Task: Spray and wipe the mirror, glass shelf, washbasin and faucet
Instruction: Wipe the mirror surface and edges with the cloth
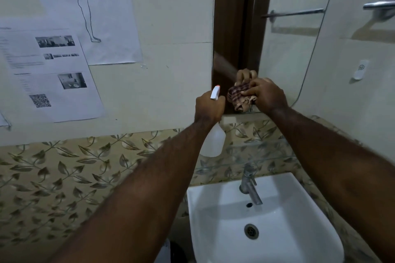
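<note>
Up close: checked, crumpled cloth (240, 97) pressed to lower mirror (288, 49) by right hand (265, 94), fingers closed on it. White spray bottle (213, 141) gripped in left hand (208, 107); trigger hidden, bottle's label unreadable.

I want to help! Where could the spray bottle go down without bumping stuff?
The glass shelf looks bare between the spray bottle and right arm. The washbasin rim left of the faucet is bare too. By the mirror's lower-left corner, both hands crowd.
</note>
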